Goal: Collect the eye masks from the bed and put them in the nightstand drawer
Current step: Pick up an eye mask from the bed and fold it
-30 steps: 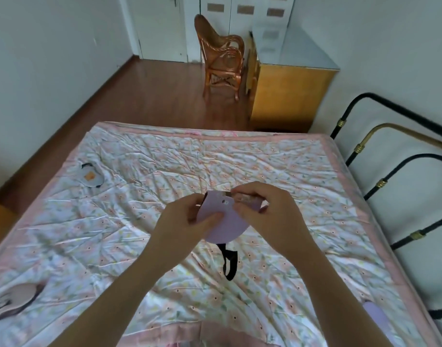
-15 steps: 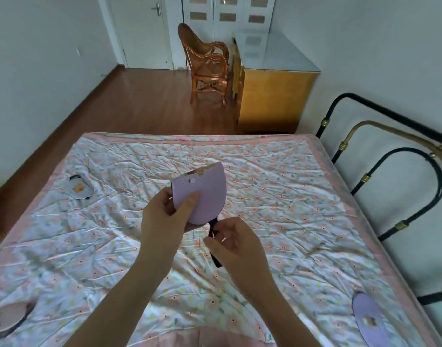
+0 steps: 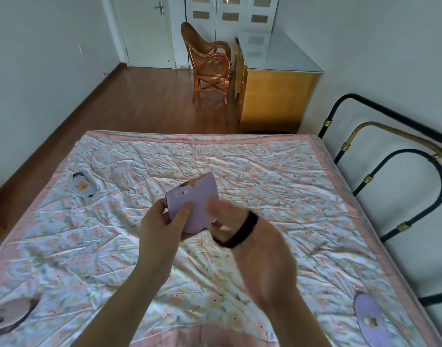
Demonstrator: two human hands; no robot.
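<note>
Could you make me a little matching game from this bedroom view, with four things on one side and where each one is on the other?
Things:
1. folded purple eye mask
2. grey eye mask with an orange picture
3. flat purple eye mask
4. wicker chair

Places:
A. on the wooden floor, next to the yellow cabinet
B. held in the left hand
C. lying on the bed near its left edge
D. lying on the bed at the lower right, near the metal bed frame

Pairs: 1-B, 2-C, 3-D, 4-A
</note>
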